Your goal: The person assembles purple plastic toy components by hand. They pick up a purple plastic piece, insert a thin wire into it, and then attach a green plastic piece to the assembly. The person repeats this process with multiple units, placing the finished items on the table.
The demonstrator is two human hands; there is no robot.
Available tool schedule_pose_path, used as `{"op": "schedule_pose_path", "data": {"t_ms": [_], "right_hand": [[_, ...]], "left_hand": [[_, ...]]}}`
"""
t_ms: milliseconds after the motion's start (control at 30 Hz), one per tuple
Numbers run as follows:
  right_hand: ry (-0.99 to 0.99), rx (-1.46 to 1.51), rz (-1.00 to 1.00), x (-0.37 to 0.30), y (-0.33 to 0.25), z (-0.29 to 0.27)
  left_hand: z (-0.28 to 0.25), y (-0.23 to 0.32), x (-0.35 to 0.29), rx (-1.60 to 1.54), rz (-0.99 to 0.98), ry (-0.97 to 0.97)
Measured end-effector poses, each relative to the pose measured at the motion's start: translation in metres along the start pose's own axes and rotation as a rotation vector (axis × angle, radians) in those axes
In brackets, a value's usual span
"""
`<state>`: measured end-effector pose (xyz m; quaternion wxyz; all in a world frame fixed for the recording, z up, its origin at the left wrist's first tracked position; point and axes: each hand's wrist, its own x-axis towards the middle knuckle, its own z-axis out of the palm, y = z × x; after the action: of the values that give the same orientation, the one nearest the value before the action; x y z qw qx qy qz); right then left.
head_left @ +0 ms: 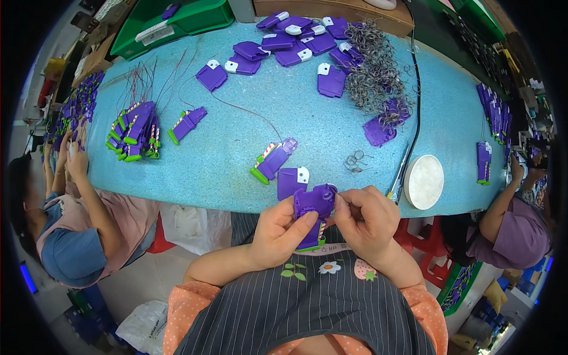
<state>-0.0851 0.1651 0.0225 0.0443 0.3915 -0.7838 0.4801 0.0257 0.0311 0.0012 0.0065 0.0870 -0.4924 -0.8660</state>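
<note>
My left hand point(280, 234) grips a purple plastic shell point(310, 203) at the table's near edge, thumb across its lower side. A round feature shows at the shell's upper right corner. Right there my right hand point(368, 219) is closed in a pinch; anything between its fingertips is too small to make out. Under the shell hangs a purple and green part point(310, 242) with a striped strip, partly hidden by my fingers. Just beyond my hands lie a purple shell with a white corner point(291, 183) and a wired purple-green part point(273, 161).
A tangled pile of thin metal springs point(378, 71) stands at the back right, beside several purple-white shells point(293, 41). Loose springs point(356, 162), a brush point(397, 180) and a white bowl point(424, 182) lie right. Wired parts point(135, 131) heap left. Co-workers sit at both sides.
</note>
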Motion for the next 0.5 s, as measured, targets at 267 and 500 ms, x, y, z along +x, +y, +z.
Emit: {"op": "schedule_pose_path", "data": {"t_ms": [267, 500], "right_hand": [[-0.030, 0.127, 0.086, -0.001, 0.002, 0.005], [-0.358, 0.578, 0.412, 0.027, 0.025, -0.006]], "left_hand": [[-0.004, 0.004, 0.005, 0.715, 0.275, 0.050], [-0.005, 0.024, 0.012, 0.924, 0.315, -0.284]]}}
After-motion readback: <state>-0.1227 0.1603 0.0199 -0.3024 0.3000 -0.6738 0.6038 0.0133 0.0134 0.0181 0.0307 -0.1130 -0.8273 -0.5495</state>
